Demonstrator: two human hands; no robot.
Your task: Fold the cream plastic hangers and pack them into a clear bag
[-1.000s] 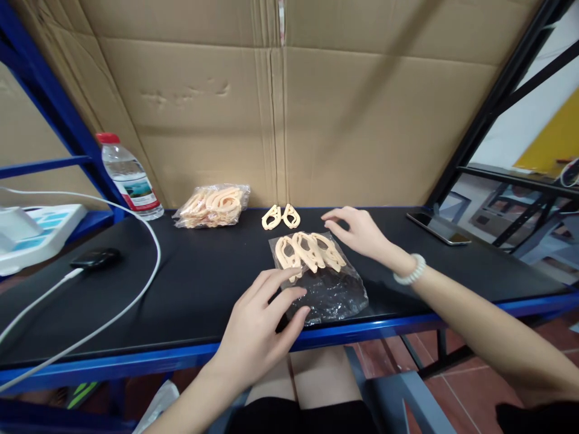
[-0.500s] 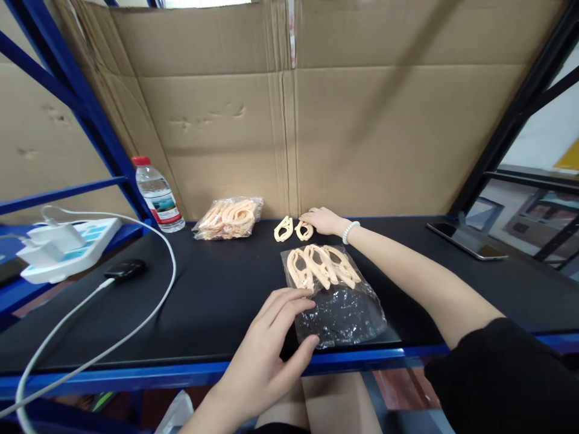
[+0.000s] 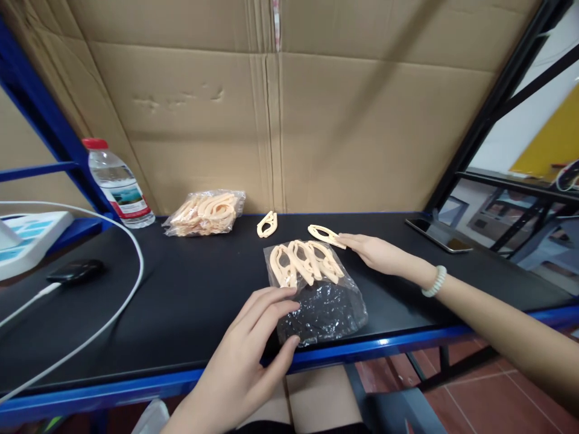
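My left hand (image 3: 253,349) lies flat on the near left corner of a clear plastic bag (image 3: 321,301) on the black shelf top (image 3: 190,289), holding it down with spread fingers. Three peach plastic clips (image 3: 303,264) lie on the far end of the bag. My right hand (image 3: 375,252), with a white bead bracelet at the wrist, holds one peach clip (image 3: 325,234) at its fingertips, just above the shelf beside the bag. Another loose clip (image 3: 266,224) lies near the cardboard wall.
A full bag of clips (image 3: 205,212) and a water bottle (image 3: 115,184) stand at the back left. A white cable (image 3: 113,313), a black device (image 3: 75,270) and a white power strip (image 3: 27,238) are at the left. A phone (image 3: 436,235) lies at the right.
My right hand reached to the two loose clips by the wall, took one and drew it back toward the bag. My left hand stayed on the bag.
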